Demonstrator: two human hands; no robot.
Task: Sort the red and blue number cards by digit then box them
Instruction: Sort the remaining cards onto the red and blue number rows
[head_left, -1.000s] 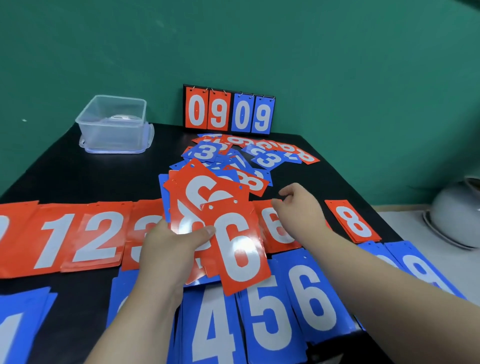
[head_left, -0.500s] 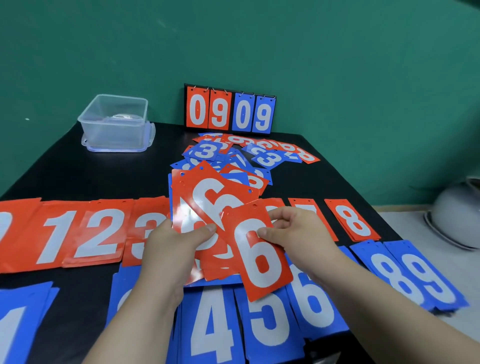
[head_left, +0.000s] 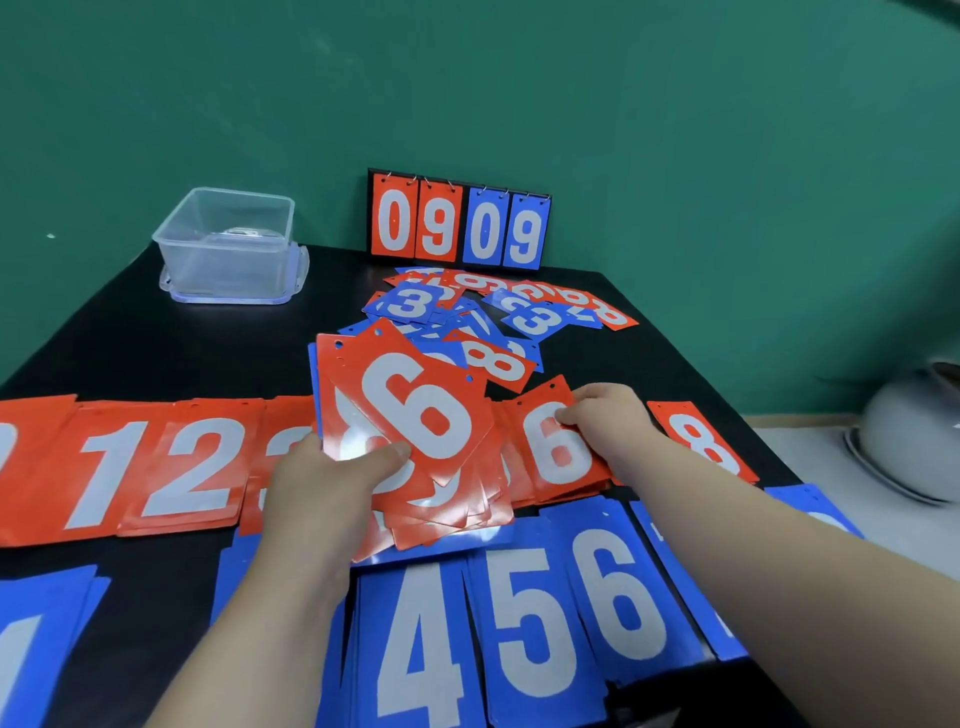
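My left hand (head_left: 332, 483) grips a fanned stack of red cards (head_left: 415, 415) with a white 6 on top, held above the table's middle. My right hand (head_left: 608, 421) rests its curled fingers on a red 6 card (head_left: 550, 452) lying on the red 6 pile in the red row. That row shows red 1 (head_left: 98, 467), red 2 (head_left: 192, 467) and red 8 (head_left: 701, 441). Below it lie blue piles 4 (head_left: 415, 644), 5 (head_left: 530, 634) and 6 (head_left: 618, 592). An unsorted heap of mixed cards (head_left: 493, 317) lies farther back.
A clear plastic box (head_left: 228, 249) stands on its lid at the back left of the black table (head_left: 156, 353). A scoreboard stand (head_left: 457, 221) reading 0909 leans against the green wall. A white pot (head_left: 914, 441) sits off the table's right edge.
My right hand took the lower red 6 from the held stack and carried it right, down onto the red 6 pile. The left hand's stack stayed roughly where it was.
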